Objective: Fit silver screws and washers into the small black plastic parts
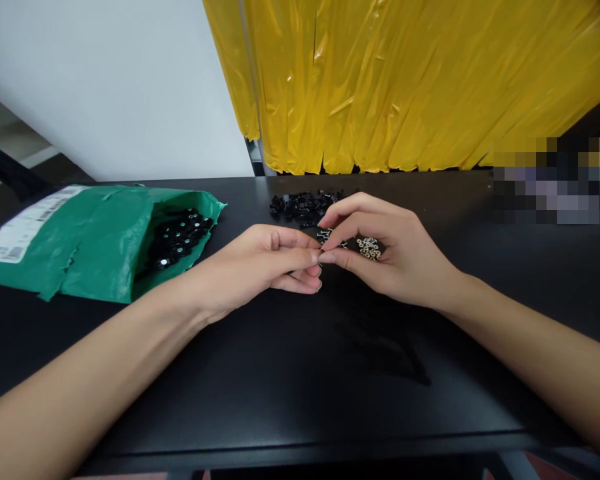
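My left hand [275, 260] and my right hand [385, 247] meet over the middle of the black table, fingertips touching. Both are closed in a pinch, and whatever lies between the fingertips is too small and too covered to name. Behind the right fingers are some small silvery screws [324, 235], partly hidden. A little cluster of brass-coloured ring-shaped pieces [369, 248] shows between my right thumb and palm, apparently on the table beyond. Farther back lies a pile of small black parts [300, 207].
On the left, a torn green plastic mailer bag [100, 233] gapes toward me, with several black parts with shiny round spots [180, 237] inside. The black table [290, 387] has its front edge near me. Yellow plastic strips [380, 87] and a white panel [130, 87] stand behind it.
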Demonstrator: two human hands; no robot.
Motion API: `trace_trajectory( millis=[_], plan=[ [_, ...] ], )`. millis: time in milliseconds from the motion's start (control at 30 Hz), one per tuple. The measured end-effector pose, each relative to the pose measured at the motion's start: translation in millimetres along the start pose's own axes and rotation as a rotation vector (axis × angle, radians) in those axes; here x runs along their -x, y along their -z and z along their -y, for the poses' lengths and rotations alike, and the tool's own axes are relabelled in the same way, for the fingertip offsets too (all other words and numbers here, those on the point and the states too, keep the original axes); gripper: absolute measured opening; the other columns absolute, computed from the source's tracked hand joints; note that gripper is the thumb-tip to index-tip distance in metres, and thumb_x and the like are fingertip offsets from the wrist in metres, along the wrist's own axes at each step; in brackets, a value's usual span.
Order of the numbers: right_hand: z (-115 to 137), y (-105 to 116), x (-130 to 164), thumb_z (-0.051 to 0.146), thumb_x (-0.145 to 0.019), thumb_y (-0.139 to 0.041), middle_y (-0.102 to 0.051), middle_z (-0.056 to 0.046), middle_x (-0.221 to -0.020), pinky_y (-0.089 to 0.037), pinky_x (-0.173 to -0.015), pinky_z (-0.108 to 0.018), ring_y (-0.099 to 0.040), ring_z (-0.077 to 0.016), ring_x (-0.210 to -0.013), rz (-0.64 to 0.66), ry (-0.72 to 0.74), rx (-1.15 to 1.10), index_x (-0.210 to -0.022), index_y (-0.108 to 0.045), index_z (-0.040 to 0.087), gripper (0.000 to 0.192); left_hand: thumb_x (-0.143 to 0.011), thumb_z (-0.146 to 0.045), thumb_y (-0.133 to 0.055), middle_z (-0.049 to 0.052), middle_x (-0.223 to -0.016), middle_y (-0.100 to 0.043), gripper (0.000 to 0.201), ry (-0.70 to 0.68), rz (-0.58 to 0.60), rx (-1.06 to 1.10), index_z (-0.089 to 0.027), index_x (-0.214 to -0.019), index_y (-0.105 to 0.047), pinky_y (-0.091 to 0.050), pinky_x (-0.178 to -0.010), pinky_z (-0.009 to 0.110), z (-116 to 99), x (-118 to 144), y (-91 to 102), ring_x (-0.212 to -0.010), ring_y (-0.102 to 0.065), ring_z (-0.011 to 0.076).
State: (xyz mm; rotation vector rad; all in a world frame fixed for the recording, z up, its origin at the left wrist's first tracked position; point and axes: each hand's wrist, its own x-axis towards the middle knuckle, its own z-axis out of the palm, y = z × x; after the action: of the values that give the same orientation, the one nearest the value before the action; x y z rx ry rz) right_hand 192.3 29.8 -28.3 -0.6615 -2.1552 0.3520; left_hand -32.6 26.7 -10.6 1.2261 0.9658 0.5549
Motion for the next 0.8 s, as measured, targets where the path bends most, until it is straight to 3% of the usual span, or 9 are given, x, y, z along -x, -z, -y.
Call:
trace_trajectory(
  millis=[233, 400, 467, 667, 800],
  plan=[
    [1.2, 1.7, 0.5, 0.016, -0.097, -0.066, -0.073, -0.007, -0.125, -0.056, -0.101, -0.037, -0.070, -0.0201, -0.116, 0.036, 0.000, -0.045, -0.105, -0.077, 0.022, 0.015, -0.093, -0.023, -0.072, 0.001, -0.080, -0.071, 0.013, -0.021, 0.015, 0.036, -0.016, -0.083, -0.076, -0.063, -0.087, 0.030, -2.2, 0.7, -0.7, -0.079, -0.071, 0.0122],
    [0.2, -2.2, -0.5, 0.020, -0.094, -0.073, -0.075, -0.005, -0.107, -0.056, -0.091, -0.032, -0.071, -0.0177, -0.099, -0.041, -0.042, -0.069, -0.093, -0.074, 0.020, 0.002, -0.093, -0.023, -0.073, 0.001, -0.079, -0.070, 0.014, 0.003, 0.021, 0.085, -0.015, -0.082, -0.076, -0.064, -0.087, 0.029, -3.4, 1.4, -2.1, -0.078, -0.069, 0.0114],
    [-0.6, -3.5, -0.4, 0.023, -0.089, -0.079, -0.075, -0.006, -0.106, -0.056, -0.093, -0.033, -0.071, -0.0185, -0.100, -0.062, -0.059, -0.113, -0.090, -0.072, 0.018, 0.008, -0.094, -0.024, -0.073, 0.002, -0.080, -0.071, 0.013, 0.005, 0.039, 0.096, -0.015, -0.085, -0.077, -0.064, -0.085, 0.027, -3.4, 1.4, -2.2, -0.079, -0.070, 0.0116],
    [-1.4, -1.6, 1.3, 0.021, -0.093, -0.075, -0.074, -0.009, -0.123, -0.054, -0.105, -0.036, -0.069, -0.0205, -0.118, -0.028, -0.044, -0.328, -0.123, -0.072, 0.019, 0.031, -0.094, -0.020, -0.073, 0.003, -0.080, -0.072, 0.008, -0.001, 0.056, 0.263, -0.013, -0.092, -0.076, -0.067, -0.083, 0.030, -1.7, 0.9, 0.7, -0.077, -0.072, 0.0126],
    [-0.9, -1.2, 1.9, 0.015, -0.097, -0.067, -0.073, -0.011, -0.125, -0.054, -0.104, -0.029, -0.069, -0.0170, -0.119, -0.022, -0.061, -0.334, -0.117, -0.077, 0.015, 0.022, -0.095, -0.020, -0.072, 0.002, -0.080, -0.070, 0.009, 0.004, 0.072, 0.293, -0.012, -0.092, -0.076, -0.068, -0.083, 0.030, -0.4, 0.8, 2.4, -0.075, -0.071, 0.0109]
  ],
)
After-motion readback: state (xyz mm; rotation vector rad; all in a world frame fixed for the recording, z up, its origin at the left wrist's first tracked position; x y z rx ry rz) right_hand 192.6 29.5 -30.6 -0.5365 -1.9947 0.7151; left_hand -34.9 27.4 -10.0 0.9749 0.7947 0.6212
